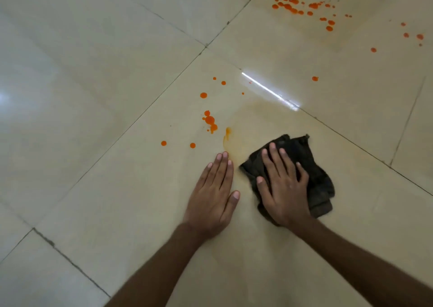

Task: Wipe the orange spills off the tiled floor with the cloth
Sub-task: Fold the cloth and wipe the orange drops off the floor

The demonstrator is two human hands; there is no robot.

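A dark crumpled cloth point(314, 170) lies on the cream tiled floor point(117, 95). My right hand point(283, 187) presses flat on top of it, fingers spread. Just left of the cloth, my left hand point(214, 196) rests flat on the bare tile, fingers together, holding nothing. Orange drops point(209, 119) dot the tile beyond my left hand. A pale orange smear point(226, 136) runs from there toward the cloth. A bigger cluster of orange drops point(304, 8) sits far away at the upper right, with scattered drops point(412, 35) further right.
Dark grout lines point(145, 112) cross the glossy floor diagonally. A bright light reflection point(269, 91) streaks the tile beyond the cloth. A single orange drop point(315, 78) lies between the near and far spills.
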